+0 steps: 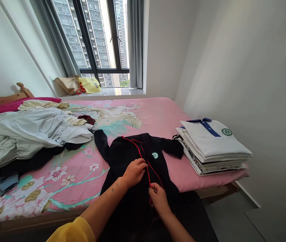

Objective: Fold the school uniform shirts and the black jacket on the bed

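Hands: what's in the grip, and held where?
The right hand pinches the red front edge of a black long-sleeved jacket with red piping, mid-front. The left hand rests on the jacket's chest beside that edge, with no clear hold.

Home bedroom, wooden bed with pink floral sheet, tall window, apartment towers outside

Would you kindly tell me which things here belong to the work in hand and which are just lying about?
In use: the black jacket, the left hand on it, the right hand pinching its red trim.
Lying about: stack of folded shirts, heap of pale clothes, yellow bag, paper bag.
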A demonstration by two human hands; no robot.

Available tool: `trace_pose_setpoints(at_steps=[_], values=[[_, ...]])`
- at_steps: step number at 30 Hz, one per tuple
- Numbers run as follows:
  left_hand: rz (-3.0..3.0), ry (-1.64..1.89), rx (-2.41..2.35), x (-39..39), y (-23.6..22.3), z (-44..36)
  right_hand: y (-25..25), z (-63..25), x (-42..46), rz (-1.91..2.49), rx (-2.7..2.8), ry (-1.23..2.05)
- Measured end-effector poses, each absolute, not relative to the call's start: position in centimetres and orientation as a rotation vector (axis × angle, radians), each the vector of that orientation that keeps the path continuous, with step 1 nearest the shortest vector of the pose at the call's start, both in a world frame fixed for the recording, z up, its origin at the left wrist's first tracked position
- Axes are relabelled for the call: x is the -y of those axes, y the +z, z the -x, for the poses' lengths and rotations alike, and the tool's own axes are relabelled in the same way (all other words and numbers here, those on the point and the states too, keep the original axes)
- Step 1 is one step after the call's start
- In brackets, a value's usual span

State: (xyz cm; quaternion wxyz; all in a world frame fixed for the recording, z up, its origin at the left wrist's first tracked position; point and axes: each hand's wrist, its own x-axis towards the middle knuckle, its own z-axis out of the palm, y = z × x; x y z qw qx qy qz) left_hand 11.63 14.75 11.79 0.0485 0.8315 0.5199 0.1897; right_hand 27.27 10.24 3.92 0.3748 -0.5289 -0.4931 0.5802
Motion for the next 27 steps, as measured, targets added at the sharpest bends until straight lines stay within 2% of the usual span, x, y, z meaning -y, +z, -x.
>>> trace_pose_setpoints(at_steps=[6,11,22,27], values=[[-2.847,0.194,-1.025,-12.7,13.2,-13.2,3.8,-27.4,-9.1,1.326,1.327,1.341],[-2.932,-0.088,-0.927,-14.9,14.5,-14.6,4.5,-27.8,-8.7,1.379,1.353,1.314],[-3.012,-0.137,-0.837,-17.2,13.8,-14.1,3.7,-28.2,-7.9,1.28,1.369,1.346],[-2.997,-0.131,-0.984,-19.8,14.1,-13.4,3.5,-28.6,-7.3,1.289,1.391,1.325]])
